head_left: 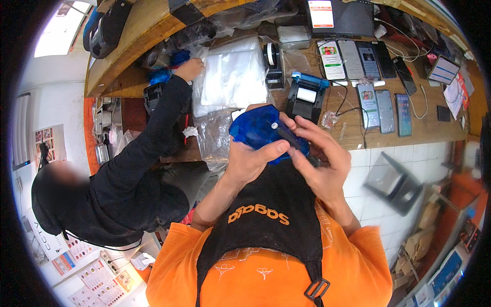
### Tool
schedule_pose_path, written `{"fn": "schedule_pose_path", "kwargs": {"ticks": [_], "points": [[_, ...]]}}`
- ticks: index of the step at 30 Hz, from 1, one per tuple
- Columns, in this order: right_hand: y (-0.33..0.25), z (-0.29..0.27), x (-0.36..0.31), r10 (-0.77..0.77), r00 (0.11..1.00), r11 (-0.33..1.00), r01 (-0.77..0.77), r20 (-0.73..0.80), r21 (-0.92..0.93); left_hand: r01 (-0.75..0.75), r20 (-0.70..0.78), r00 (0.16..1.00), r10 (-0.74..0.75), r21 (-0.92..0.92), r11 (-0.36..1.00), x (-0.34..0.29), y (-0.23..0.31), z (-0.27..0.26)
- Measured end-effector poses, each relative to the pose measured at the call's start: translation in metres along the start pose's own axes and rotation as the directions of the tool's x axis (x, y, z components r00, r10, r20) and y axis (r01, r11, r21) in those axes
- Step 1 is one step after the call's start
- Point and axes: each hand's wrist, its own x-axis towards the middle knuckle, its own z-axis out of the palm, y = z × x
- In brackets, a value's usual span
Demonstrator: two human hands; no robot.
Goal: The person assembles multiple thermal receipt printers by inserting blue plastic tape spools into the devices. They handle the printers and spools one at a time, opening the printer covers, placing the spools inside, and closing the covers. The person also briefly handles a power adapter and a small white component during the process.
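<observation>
While clamped btwn L hand (pixel 248 159) & R hand (pixel 328 159), prob. for steadiness, held up just body-side of printer (pixel 305 105): blue plastic gadget (pixel 253 127). Bags (pixel 232 71) L of printer, phones (pixel 385 111) R, so prob. tight sideways; bench (pixel 430 130) edge body-side of printer, w/ more elbow room past it.

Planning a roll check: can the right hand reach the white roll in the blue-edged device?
Probably yes: the white roll sits exposed in the blue-edged device beyond the right hand, nothing visible between, though that hand holds the blue object.
</observation>
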Motion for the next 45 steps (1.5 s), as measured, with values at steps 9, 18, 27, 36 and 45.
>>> {"fn": "schedule_pose_path", "kwargs": {"ticks": [9,18,27,36,45], "points": [[0.085,-0.038,-0.024,0.323,0.946,0.938,-0.325,-0.032,-0.121,0.133,0.058,0.975,-0.213,0.616,0.776,0.019,-0.027,-0.059],[0.186,-0.057,-0.019,0.629,0.75,0.74,-0.497,0.205,-0.452,0.251,-0.125,0.794,-0.595,0.959,0.133,0.043,-0.103,-0.129],[0.153,-0.052,0.006,0.493,0.863,0.706,-0.47,-0.109,-0.53,0.518,-0.35,0.72,-0.6,0.846,0.128,0.034,-0.106,-0.155],[0.18,-0.051,0.099,0.266,0.954,0.702,-0.291,-0.139,-0.65,0.163,-0.175,0.913,-0.368,0.985,-0.066,0.112,-0.053,-0.097],[0.184,-0.056,0.126,0.45,0.891,0.591,-0.352,-0.066,-0.725,0.113,-0.084,0.93,-0.359,0.992,0.06,0.203,-0.101,-0.084]]}}
